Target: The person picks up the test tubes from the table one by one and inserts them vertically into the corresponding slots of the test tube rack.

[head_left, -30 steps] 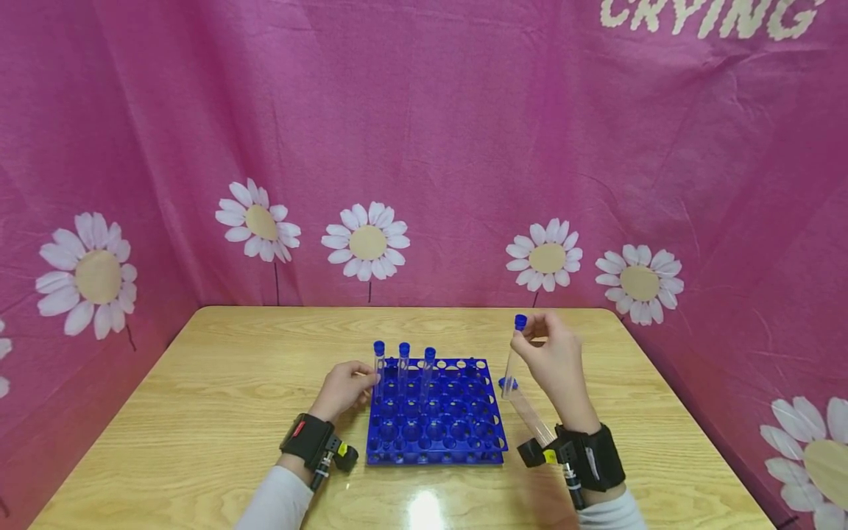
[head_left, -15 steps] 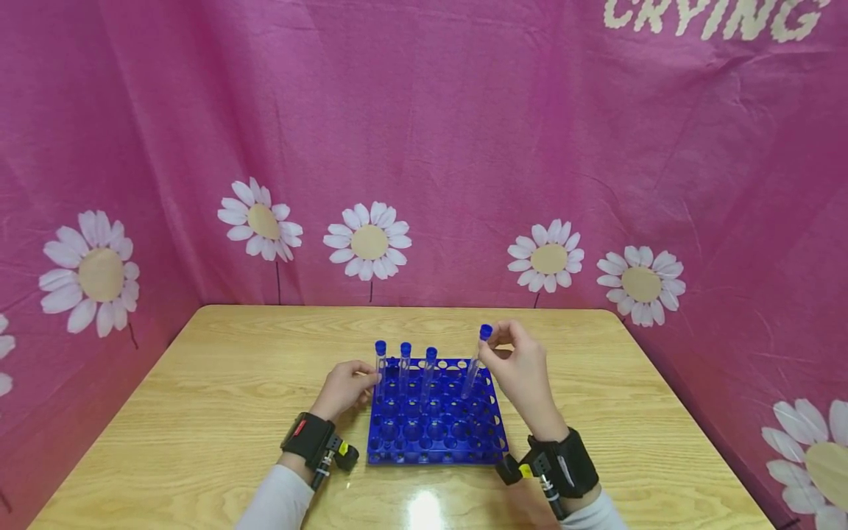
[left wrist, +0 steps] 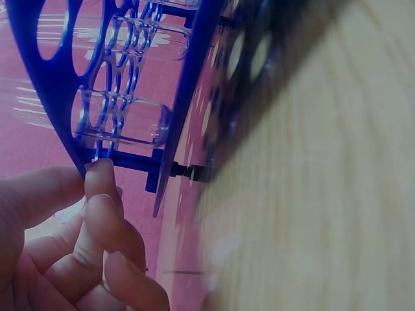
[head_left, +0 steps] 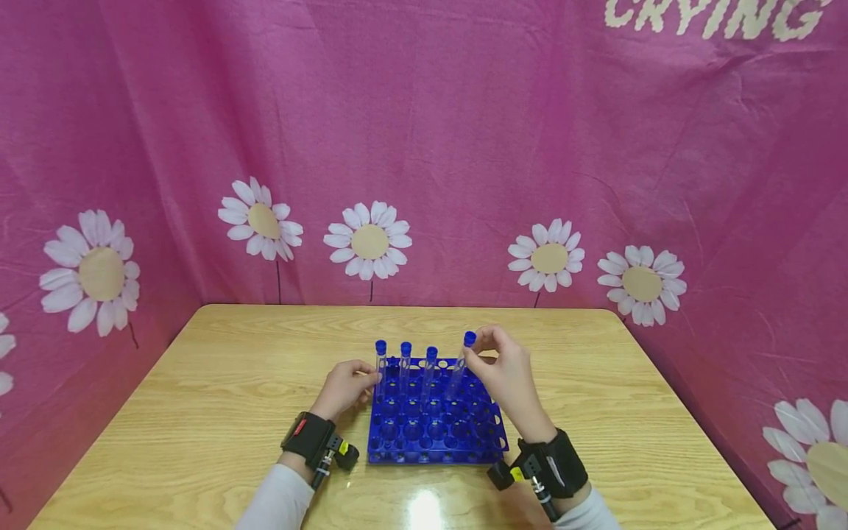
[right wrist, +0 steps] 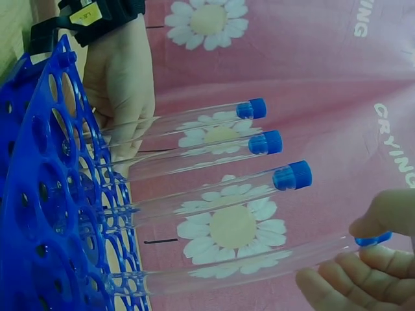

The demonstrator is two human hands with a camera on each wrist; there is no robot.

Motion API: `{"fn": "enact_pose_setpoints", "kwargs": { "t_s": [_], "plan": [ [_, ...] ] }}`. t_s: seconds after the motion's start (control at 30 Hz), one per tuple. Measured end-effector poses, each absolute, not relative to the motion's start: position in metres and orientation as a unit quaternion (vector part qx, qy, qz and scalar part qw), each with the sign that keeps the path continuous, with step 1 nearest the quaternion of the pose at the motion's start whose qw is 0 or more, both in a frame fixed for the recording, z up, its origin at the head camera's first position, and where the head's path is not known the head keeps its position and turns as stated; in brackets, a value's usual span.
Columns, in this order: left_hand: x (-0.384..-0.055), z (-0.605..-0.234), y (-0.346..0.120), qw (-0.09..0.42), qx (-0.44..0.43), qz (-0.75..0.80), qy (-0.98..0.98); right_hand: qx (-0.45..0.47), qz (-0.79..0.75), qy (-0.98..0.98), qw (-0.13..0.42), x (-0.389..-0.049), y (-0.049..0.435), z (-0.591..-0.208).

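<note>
A blue test tube rack (head_left: 437, 455) stands on the table. My left hand (head_left: 341, 390) pinches its left edge between thumb and fingertips, as the left wrist view also shows at the rack's corner (left wrist: 78, 159). Near the blue cap (right wrist: 373, 240), my right hand (head_left: 506, 375) holds a clear test tube (right wrist: 227, 264). That tube leans slightly, its lower end in a rack hole. Three capped tubes stand in the back part of the rack: a left one (head_left: 380, 368), a middle one (head_left: 405, 368) and a right one (head_left: 429, 372).
The wooden table (head_left: 252, 368) spreads around the rack. Behind it hangs a pink cloth (head_left: 457, 147) printed with daisies. Each wrist wears a black strap with a small camera (head_left: 506, 473). What lies under the right forearm is hidden.
My right hand has carried the test tube leftward from beside the rack and lowered its end into a hole. Another tube lying right of the rack is now out of sight. My left hand stays put.
</note>
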State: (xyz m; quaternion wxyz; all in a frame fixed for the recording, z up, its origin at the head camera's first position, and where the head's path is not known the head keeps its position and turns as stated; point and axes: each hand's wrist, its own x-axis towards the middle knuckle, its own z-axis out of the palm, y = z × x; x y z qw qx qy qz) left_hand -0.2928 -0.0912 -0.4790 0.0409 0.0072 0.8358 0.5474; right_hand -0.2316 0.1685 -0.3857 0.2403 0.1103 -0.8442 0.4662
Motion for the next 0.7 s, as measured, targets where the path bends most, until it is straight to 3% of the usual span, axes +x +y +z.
{"fn": "enact_pose_setpoints", "kwargs": {
  "t_s": [0.4, 0.7],
  "plan": [
    [-0.2930, -0.4790, -0.0915, 0.043, 0.005, 0.544, 0.838, 0.112, 0.434, -0.874, 0.187, -0.2352, 0.1656, -0.3919],
    [-0.2930, -0.4791, -0.0916, 0.042, 0.006, 0.539, 0.841, 0.117, 0.418, -0.883, 0.179, -0.2366, 0.1628, -0.3936]
  ]
}}
